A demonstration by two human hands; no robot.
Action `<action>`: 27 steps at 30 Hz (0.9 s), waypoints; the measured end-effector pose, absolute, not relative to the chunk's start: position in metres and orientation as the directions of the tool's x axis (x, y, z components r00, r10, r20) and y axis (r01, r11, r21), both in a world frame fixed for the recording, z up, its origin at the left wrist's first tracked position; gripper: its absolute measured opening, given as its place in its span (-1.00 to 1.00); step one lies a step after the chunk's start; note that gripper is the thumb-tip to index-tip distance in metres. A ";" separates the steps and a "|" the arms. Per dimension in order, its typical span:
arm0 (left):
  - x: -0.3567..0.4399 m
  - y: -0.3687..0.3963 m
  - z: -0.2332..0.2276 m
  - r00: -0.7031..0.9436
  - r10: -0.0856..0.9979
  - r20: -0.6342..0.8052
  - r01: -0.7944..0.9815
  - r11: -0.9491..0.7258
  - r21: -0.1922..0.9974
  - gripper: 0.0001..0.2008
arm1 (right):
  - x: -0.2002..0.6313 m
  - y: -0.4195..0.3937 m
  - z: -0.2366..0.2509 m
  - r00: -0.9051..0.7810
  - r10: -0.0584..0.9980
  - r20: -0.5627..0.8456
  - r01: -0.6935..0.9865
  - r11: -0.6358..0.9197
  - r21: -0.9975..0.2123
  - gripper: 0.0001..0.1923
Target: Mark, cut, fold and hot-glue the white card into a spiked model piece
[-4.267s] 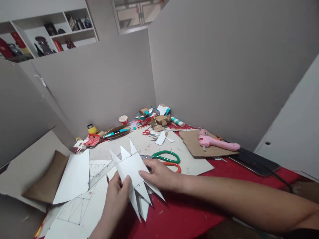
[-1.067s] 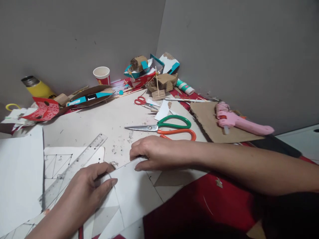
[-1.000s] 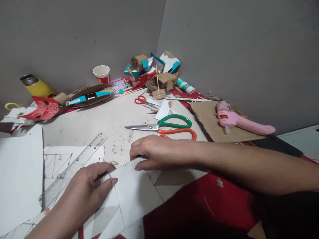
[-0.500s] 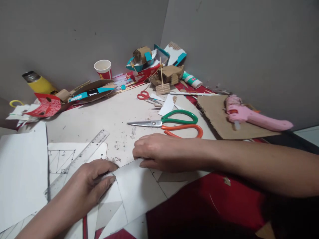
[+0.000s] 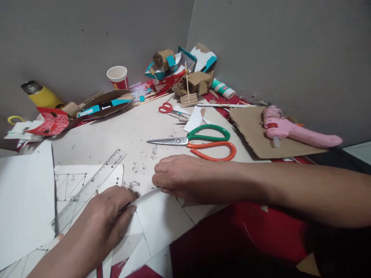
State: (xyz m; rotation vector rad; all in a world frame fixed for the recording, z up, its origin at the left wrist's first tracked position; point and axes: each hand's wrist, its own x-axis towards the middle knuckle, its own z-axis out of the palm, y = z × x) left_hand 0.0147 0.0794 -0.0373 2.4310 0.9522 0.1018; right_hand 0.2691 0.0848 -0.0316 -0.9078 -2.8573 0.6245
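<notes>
A white sheet of card (image 5: 162, 218) with pencil lines lies at the near edge of the table, its far edge pinched by both hands. My left hand (image 5: 111, 218) grips that edge on the left between thumb and fingers. Further right, my right hand (image 5: 174, 175) is closed on the same edge, its fingertips partly hidden. Just beyond my right hand rest large scissors (image 5: 185, 141) with one green and one orange handle. A clear ruler (image 5: 89, 187) lies slantwise over a paper with drawn triangles (image 5: 69, 183), left of my left hand.
A pink glue gun (image 5: 301, 135) rests on cardboard (image 5: 249, 133) at the right. Along the wall stand a paper cup (image 5: 118, 79), a yellow bottle (image 5: 46, 97) and cardboard scraps (image 5: 199, 82). Small red scissors (image 5: 165, 108) lie mid-table. A white sheet (image 5: 24, 204) covers the left side.
Both hands keep hold of the card's far edge. My left thumb and fingers have closed more tightly, and my right hand has shifted slightly left. The view has moved a little.
</notes>
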 end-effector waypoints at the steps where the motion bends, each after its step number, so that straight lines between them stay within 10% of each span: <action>1: 0.016 0.078 -0.038 0.770 0.629 -0.107 0.595 -0.648 0.476 -0.82 | 0.269 0.085 -0.031 -0.825 0.564 -0.037 0.529 0.748 -0.400 -0.85; 15: 0.027 0.055 -0.035 0.888 0.457 -0.059 0.461 -0.879 0.121 -0.76 | 0.262 0.065 -0.035 -0.893 0.450 0.012 0.446 0.888 -0.114 -0.82; 22: 0.025 0.053 -0.037 0.866 0.500 -0.012 0.498 -0.860 0.108 -0.70 | 0.270 0.074 -0.028 -0.868 0.492 -0.063 0.480 0.803 -0.352 -0.87; 27: 0.027 0.048 -0.039 0.915 0.398 -0.059 0.391 -0.915 -0.100 -0.65 | 0.267 0.052 -0.039 -0.899 0.431 0.078 0.424 0.901 -0.091 -0.77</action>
